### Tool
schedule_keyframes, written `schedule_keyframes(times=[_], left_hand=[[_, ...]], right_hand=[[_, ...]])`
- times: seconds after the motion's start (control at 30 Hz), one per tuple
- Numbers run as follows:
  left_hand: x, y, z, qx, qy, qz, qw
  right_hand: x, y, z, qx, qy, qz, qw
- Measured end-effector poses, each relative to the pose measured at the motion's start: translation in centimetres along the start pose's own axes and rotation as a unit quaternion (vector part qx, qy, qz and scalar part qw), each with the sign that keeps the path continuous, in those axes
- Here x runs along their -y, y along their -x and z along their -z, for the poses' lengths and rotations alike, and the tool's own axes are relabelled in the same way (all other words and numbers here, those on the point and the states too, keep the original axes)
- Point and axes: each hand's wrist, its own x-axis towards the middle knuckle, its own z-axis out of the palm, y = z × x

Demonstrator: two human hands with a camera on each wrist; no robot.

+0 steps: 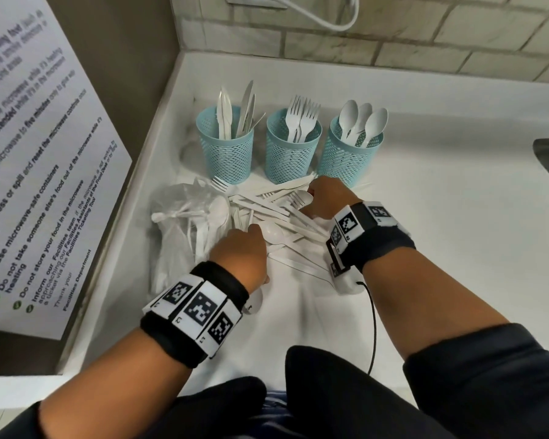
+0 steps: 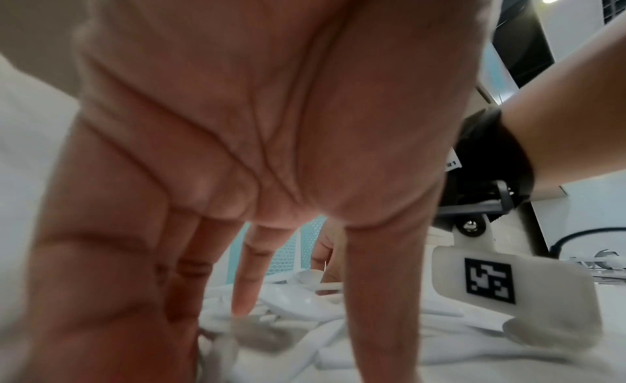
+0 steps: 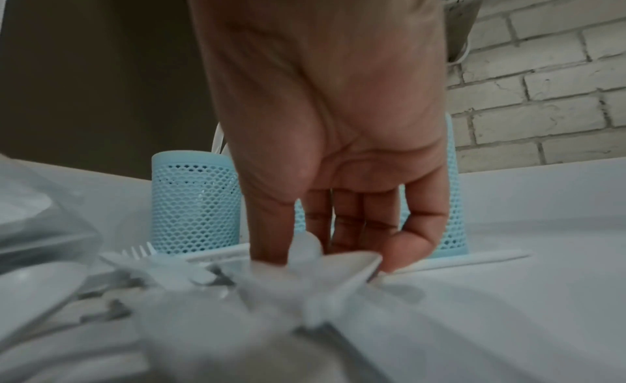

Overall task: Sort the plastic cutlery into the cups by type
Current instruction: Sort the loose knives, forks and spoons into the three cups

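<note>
right hand (image 3: 325, 137) pinches a spoon (image 3: 342, 265), seen only by wrist; left hand (image 2: 237, 153) spread, empty.

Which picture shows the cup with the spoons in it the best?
The head view: the spoon cup stands whole at the right of the three, spoon bowls poking out. In the right wrist view the right hand hides most of it, leaving a blue mesh edge. The left wrist view shows only blue mesh slivers between fingers; which cup, I cannot tell.
</note>
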Motion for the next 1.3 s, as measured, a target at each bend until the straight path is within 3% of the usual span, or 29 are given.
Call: schedule_keyframes(times=[0.3,0.4,0.47,0.57,0.73,0.83,1.0,1.13,1.3], left_hand=[[0.1,-1.3,-0.1,-0.024,0.098,-0.031,0.994],[0.1,-1.5,-0.2,-0.033,0.135,-0.037,0.99],[0.3,-1.6,-0.1,-0.032,0.161,-0.037,0.986],[0.7,-1.8,0.0,-0.033,0.196,-0.033,0.979],[1.2,-1.8,0.2,-0.04,0.232,-0.033,0.971],[1.4,-1.9,0.6,-0.05,0.237,-0.033,0.97],[0.8,-2.0,1.4,-0.073,0.228,-0.047,0.97],[0.1,-2.4,1.5,-0.08,0.211,-0.058,0.973],[-0.2,-3.2,1.2,-0.088,0.192,-0.069,0.975]], right_hand=[[-0.7,0.8,1.6,0.006,-0.022,0.009,1.0],[-1.0,1.2,2.1,-0.008,-0.142,0.021,0.99],[-0.9,1.0,2.2,-0.006,-0.267,0.011,0.964],[-0.8,1.1,2.2,-0.02,-0.311,0.022,0.95],[-0.9,0.9,1.8,0.001,-0.183,0.042,0.982],[-1.9,0.1,1.7,-0.043,-0.069,-0.001,0.997],[-2.9,0.2,1.0,-0.022,-0.012,-0.003,1.0],[-3.2,0.4,0.6,-0.036,-0.029,0.004,0.999],[-2.9,0.8,0.6,-0.037,0.033,0.068,0.996]])
